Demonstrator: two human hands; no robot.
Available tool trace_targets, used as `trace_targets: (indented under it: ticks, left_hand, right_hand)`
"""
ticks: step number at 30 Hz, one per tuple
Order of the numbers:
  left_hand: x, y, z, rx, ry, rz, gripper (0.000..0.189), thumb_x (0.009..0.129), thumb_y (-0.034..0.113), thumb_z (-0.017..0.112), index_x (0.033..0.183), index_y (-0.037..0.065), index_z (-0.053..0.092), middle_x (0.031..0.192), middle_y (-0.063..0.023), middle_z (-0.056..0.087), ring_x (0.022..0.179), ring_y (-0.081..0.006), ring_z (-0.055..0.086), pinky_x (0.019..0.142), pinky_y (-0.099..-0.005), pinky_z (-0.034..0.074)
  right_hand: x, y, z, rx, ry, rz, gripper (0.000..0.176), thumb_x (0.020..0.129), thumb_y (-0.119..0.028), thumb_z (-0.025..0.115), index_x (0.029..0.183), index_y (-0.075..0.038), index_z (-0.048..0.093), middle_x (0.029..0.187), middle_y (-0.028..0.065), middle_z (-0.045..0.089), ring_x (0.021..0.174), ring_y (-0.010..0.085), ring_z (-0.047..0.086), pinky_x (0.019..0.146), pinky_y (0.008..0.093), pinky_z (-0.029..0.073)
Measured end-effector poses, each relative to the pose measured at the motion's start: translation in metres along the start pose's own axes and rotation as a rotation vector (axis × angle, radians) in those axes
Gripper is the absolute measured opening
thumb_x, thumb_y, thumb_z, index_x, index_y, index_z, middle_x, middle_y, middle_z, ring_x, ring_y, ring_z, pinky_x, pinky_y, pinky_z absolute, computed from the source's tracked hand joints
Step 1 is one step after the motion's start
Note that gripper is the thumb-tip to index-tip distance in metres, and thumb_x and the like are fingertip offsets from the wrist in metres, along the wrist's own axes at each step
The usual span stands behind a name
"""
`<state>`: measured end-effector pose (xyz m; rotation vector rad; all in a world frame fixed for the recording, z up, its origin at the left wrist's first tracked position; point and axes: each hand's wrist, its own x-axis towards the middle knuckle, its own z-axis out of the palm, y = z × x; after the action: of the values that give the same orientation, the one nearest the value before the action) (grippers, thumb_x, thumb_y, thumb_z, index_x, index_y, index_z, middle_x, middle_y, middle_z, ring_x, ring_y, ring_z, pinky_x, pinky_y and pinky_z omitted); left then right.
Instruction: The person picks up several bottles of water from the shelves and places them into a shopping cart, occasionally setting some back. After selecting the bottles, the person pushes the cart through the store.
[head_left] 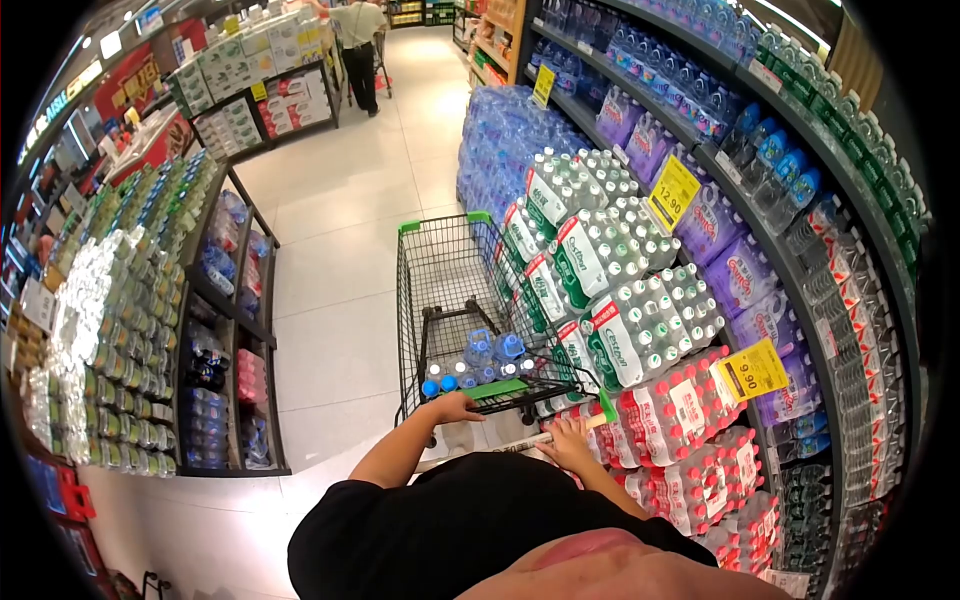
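A black wire shopping cart [440,262] with green corners stands in front of me. Inside it, near my end, lie several clear bottles with blue and white caps [480,350]. My left hand [455,408] is curled at the cart's near left edge, beside the bottles; its fingertips are partly hidden. Farther right and nearer my body, my right hand [570,443] is wrapped over the pale cart handle [598,421].
Packs of white-capped bottles [650,325] and red-capped bottles [665,410] are stacked close along the cart's right side, below tall shelves [700,140]. A stocked display [130,330] stands left across the tiled aisle [335,340]. Farther ahead is a person [358,50] by another cart.
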<state>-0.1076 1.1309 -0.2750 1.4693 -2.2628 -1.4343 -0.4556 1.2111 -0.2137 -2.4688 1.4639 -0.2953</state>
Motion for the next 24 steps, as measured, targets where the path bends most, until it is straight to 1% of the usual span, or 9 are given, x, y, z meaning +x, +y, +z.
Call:
trace_targets:
  ticks: [3, 5, 8, 12, 14, 17, 21, 24]
  left_hand:
    - [0.002, 0.001, -0.004, -0.027, -0.023, -0.015, 0.067, 0.078, 0.063, 0.069, 0.1, -0.001, 0.069, 0.089, -0.0198, 0.068, 0.081, -0.0336, 0.063, 0.074, -0.0419, 0.048]
    - [-0.001, 0.003, -0.005, -0.065, -0.004, -0.001, 0.066, 0.078, 0.062, 0.07, 0.096, -0.002, 0.068, 0.085, -0.0192, 0.067, 0.077, -0.0323, 0.062, 0.071, -0.0415, 0.047]
    - [-0.001, 0.007, -0.009, -0.044, -0.065, -0.048, 0.068, 0.076, 0.063, 0.071, 0.097, -0.002, 0.068, 0.086, -0.0193, 0.068, 0.078, -0.0317, 0.063, 0.071, -0.0416, 0.047]
    - [-0.004, 0.005, -0.005, -0.045, 0.009, -0.057, 0.071, 0.074, 0.065, 0.071, 0.099, -0.001, 0.069, 0.089, -0.0176, 0.069, 0.082, -0.031, 0.064, 0.075, -0.0404, 0.049]
    - [-0.006, 0.006, -0.003, -0.055, 0.048, -0.052, 0.071, 0.074, 0.066, 0.071, 0.099, -0.001, 0.069, 0.09, -0.0166, 0.069, 0.084, -0.0307, 0.065, 0.076, -0.0398, 0.05]
    - [-0.008, 0.01, -0.005, -0.062, 0.03, -0.07, 0.068, 0.073, 0.065, 0.072, 0.094, 0.0, 0.069, 0.089, -0.016, 0.069, 0.084, -0.0307, 0.065, 0.078, -0.0396, 0.05]
    - [-0.006, 0.006, 0.0, -0.067, 0.053, -0.066, 0.065, 0.072, 0.063, 0.073, 0.092, 0.001, 0.068, 0.088, -0.0155, 0.069, 0.084, -0.0305, 0.065, 0.077, -0.0398, 0.05]
    - [-0.005, 0.003, 0.004, -0.07, 0.069, -0.069, 0.062, 0.072, 0.061, 0.075, 0.09, 0.002, 0.067, 0.088, -0.0145, 0.069, 0.083, -0.03, 0.065, 0.076, -0.0396, 0.05]
  right_hand:
    - [0.001, 0.0, -0.001, 0.045, -0.064, 0.034, 0.062, 0.085, -0.059, 0.058, 0.119, -0.007, 0.064, 0.125, 0.0154, 0.054, 0.123, 0.0342, 0.042, 0.111, 0.0592, 0.016]
    - [0.0, 0.0, 0.0, 0.034, -0.042, 0.031, 0.062, 0.086, -0.058, 0.058, 0.119, -0.007, 0.064, 0.124, 0.0154, 0.054, 0.123, 0.0341, 0.042, 0.111, 0.0593, 0.016]
    - [-0.001, -0.002, 0.0, 0.027, -0.025, 0.033, 0.061, 0.085, -0.058, 0.059, 0.119, -0.007, 0.064, 0.124, 0.015, 0.055, 0.123, 0.034, 0.043, 0.112, 0.0595, 0.016]
    - [0.001, -0.003, 0.002, 0.012, 0.034, 0.027, 0.054, 0.083, -0.054, 0.065, 0.113, -0.009, 0.066, 0.118, 0.0118, 0.056, 0.119, 0.0335, 0.045, 0.111, 0.0579, 0.018]
    - [0.002, -0.003, 0.002, 0.012, 0.026, 0.034, 0.054, 0.083, -0.054, 0.065, 0.113, -0.009, 0.066, 0.119, 0.0119, 0.056, 0.119, 0.0333, 0.045, 0.111, 0.0578, 0.018]
    - [0.003, -0.002, 0.002, 0.014, 0.013, 0.037, 0.054, 0.083, -0.054, 0.064, 0.113, -0.009, 0.066, 0.119, 0.0121, 0.056, 0.119, 0.0327, 0.045, 0.112, 0.0575, 0.018]
    - [0.003, -0.003, 0.0, 0.054, -0.006, 0.055, 0.056, 0.083, -0.056, 0.064, 0.114, -0.009, 0.066, 0.122, 0.013, 0.055, 0.12, 0.0338, 0.044, 0.111, 0.0581, 0.017]
    - [0.004, -0.003, 0.0, 0.041, 0.005, 0.051, 0.055, 0.082, -0.056, 0.064, 0.112, -0.01, 0.067, 0.122, 0.0119, 0.056, 0.12, 0.0337, 0.044, 0.11, 0.057, 0.019]
